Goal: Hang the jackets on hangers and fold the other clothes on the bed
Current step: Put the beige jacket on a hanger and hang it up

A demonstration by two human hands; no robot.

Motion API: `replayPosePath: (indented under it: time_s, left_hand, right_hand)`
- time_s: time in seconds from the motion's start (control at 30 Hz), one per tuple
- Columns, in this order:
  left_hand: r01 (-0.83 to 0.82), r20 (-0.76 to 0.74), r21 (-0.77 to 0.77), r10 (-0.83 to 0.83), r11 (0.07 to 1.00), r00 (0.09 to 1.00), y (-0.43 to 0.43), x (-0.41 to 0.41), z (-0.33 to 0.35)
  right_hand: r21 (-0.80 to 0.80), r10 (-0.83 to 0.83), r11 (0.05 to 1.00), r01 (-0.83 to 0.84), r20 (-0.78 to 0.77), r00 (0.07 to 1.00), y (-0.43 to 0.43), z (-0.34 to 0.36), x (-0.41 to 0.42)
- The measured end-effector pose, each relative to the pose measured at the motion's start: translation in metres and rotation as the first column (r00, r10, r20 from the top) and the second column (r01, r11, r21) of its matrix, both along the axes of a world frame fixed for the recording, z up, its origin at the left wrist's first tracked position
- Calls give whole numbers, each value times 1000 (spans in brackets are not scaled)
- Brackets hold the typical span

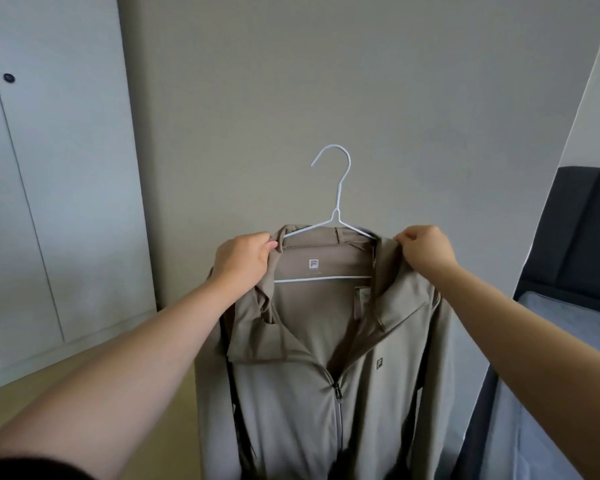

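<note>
The left hand point(245, 259) and right hand point(426, 251) are pinching the beige jacket point(291, 410) at its collar, fingers point(270, 244) clamped on cloth. The white hanger point(336, 188) is sitting between them, already inside the shoulders. Folding is likely still waiting.

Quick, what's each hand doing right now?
Left hand: pinching the collar of the jacket, which sits on the hanger.
Right hand: pinching the collar's other side.
</note>
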State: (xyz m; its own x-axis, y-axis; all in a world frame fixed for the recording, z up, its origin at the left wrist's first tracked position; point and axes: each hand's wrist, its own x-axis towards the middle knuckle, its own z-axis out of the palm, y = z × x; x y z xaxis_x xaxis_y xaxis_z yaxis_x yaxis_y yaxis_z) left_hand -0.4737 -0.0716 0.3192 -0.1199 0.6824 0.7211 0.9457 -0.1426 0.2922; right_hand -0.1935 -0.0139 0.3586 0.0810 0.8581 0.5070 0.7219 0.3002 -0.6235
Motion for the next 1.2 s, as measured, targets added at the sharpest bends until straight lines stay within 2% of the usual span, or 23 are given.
replayPosePath:
  time_s: [0.07, 0.13, 0.23, 0.27, 0.33, 0.53, 0.73, 1.0, 1.2]
  left_hand:
    - [-41, 10, 15, 41, 999, 999, 2, -1, -2]
    - [-72, 17, 30, 72, 997, 997, 3, 0, -3]
    - [-93, 21, 33, 92, 995, 995, 5, 2, -3]
    - [-96, 18, 34, 95, 995, 995, 6, 3, -2]
    - [-101, 11, 35, 101, 994, 995, 6, 6, 1]
    - [-76, 2, 114, 77, 991, 997, 2, 25, 40]
    - [0, 3, 226, -1, 974, 1000, -21, 65, 114]
    - [164, 16, 326, -179, 931, 984, -90, 166, 202]
    - [274, -2, 384, -296, 882, 955, -138, 240, 239]
  right_hand:
    - [31, 32, 999, -32, 27, 999, -1, 2, 2]
    - [59, 140, 988, -142, 38, 989, -5, 5, -2]
    - [-63, 237, 971, -229, 310, 921, -5, -1, -11]
    - [-76, 220, 975, -207, 386, 896, -4, -5, -13]
    - [-39, 156, 987, -154, 439, 885, -2, -7, -16]
    - [275, -136, 961, 19, 411, 902, -16, 23, -8]
    - [472, -328, 870, 143, 336, 883, -63, 92, 30]
    - [609, -561, 701, 370, 152, 814, -167, 174, 118]
    - [684, -676, 549, 481, 25, 736, -246, 204, 181]
